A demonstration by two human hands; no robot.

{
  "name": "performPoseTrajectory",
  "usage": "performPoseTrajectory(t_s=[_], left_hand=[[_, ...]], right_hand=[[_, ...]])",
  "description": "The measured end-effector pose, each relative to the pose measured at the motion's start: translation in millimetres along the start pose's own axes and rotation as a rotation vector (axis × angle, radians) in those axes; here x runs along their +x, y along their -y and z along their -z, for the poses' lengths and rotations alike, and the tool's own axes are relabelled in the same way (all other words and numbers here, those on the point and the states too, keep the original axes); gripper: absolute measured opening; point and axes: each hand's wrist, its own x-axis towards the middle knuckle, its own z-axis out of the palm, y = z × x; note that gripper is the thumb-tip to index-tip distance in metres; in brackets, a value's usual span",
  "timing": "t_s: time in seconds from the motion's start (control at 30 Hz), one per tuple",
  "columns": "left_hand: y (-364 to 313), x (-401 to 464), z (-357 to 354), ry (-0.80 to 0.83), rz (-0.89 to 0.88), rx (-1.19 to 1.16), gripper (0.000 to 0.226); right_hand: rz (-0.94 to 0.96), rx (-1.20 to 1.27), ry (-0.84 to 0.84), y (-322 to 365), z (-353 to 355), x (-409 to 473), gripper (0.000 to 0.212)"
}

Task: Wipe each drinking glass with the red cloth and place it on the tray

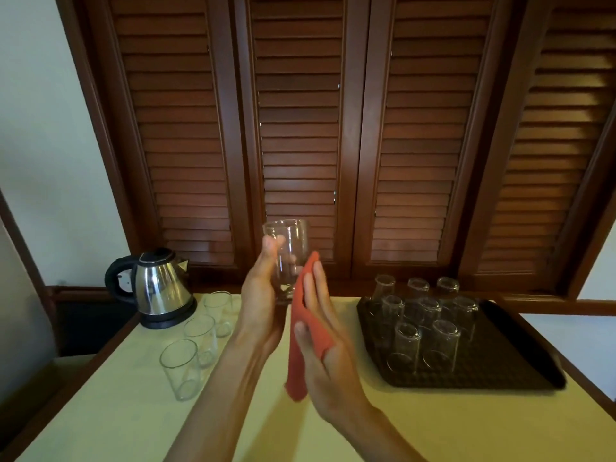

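I see the left hand gripping a clear, smooth-walled drinking glass, fingers and thumb curled round its lower body, glass raised mid-air above the pale yellow-green tabletop. It looks held upside down, thick base on top, though I can't be sure. The right hand lies flat with straight fingers, pressing a soft red cloth against the glass's side; the cloth drapes limp below the palm.

Handling call: the glass is rigid, light, slick and breakable, likely slicker if damp. I'd keep the hold low round the body, not at the thin rim. The cloth is floppy and gives friction, so the wipe can double as support.

The dark woven rectangular tray sits to the right, carrying eight inverted clear glasses packed close together. The open spot is at the near right, so placing needs care not to knock neighbours.

Three upright clear tumblers wait on the left, beside a stainless steel electric kettle with black handle.
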Motion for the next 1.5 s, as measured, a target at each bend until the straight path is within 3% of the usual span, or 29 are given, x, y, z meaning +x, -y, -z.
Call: performPoseTrajectory(t_s=[0.13, 0.3, 0.47, 0.63, 0.77, 0.83, 0.97, 1.1, 1.27, 1.43, 1.5], left_hand=[[24, -20, -6, 0.052, -0.01, 0.201, 0.048], [8, 5, 3, -0.051, 0.004, 0.084, 0.059], [31, -11, -7, -0.045, 0.003, 0.246, 0.063], [13, 5, -10, -0.14, -0.033, 0.201, 0.056], [23, -25, -19, -0.01, -0.073, 0.329, 0.054], [25, -19, -18, 0.013, -0.087, 0.306, 0.053], [11, 2, -14, -0.046, -0.095, 0.23, 0.047], [32, -4, -18, -0.033, 0.034, 0.297, 0.039], [16, 12, -16, -0.085, 0.035, 0.208, 0.069], [31, -4, -22, -0.071, 0.042, 0.221, 0.039], [29, -5, -22, -0.085, 0.003, 0.184, 0.044]], right_hand=[[-0.146, 0.103, -0.189, -5, 21, 47, 0.057], [-0.001, -0.025, -0.039, -9, -2, 7, 0.057], [-0.235, 0.138, -0.236, -8, 23, 52, 0.053], [-0.112, 0.127, -0.145, 2, 0, 19, 0.063], [-0.165, 0.165, -0.254, 3, 15, 35, 0.055], [-0.156, 0.157, -0.233, 3, 21, 43, 0.047], [-0.082, 0.048, -0.147, -3, 10, 23, 0.055], [-0.265, 0.11, -0.295, -16, 33, 58, 0.044], [-0.14, 0.073, -0.197, -4, 13, 27, 0.054], [-0.199, 0.08, -0.276, -20, 32, 53, 0.059], [-0.187, 0.083, -0.274, -16, 29, 52, 0.06]])
